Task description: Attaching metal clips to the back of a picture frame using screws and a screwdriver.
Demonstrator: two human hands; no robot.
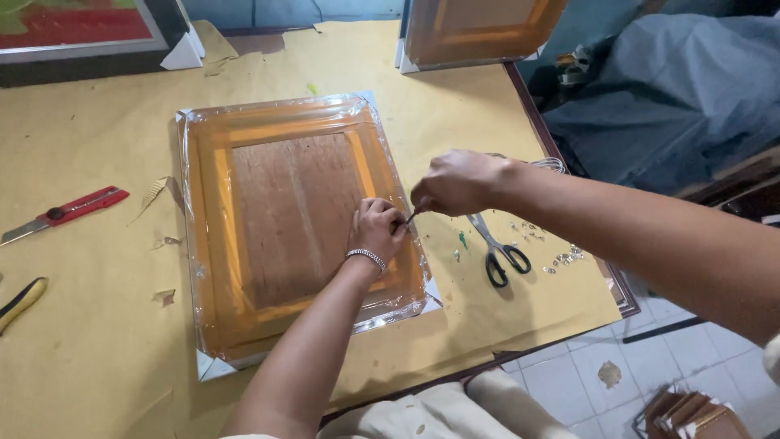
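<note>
While the left hand (375, 230) lay curled on the right edge of the plastic-wrapped picture frame (296, 228), its fingers were pinched together against the film, though what they pinched was too small to tell. The right hand (459, 182), just beyond and nearly touching it, was clenched on a small thin tool (411, 216) whose tip met the frame's edge beside the left fingers. The frame lay face down on the paper-covered tabletop (97, 341), its wooden back showing through orange tape and clear wrap. Just right of the hands lay black-handled scissors (497, 250) among small scattered metal bits (562, 258). At the left edge rested a yellow-handled tool (21, 301) and, farther off, a red utility knife (69, 210). Beyond, another wrapped frame (479, 31) stood at the tabletop's far end.
</note>
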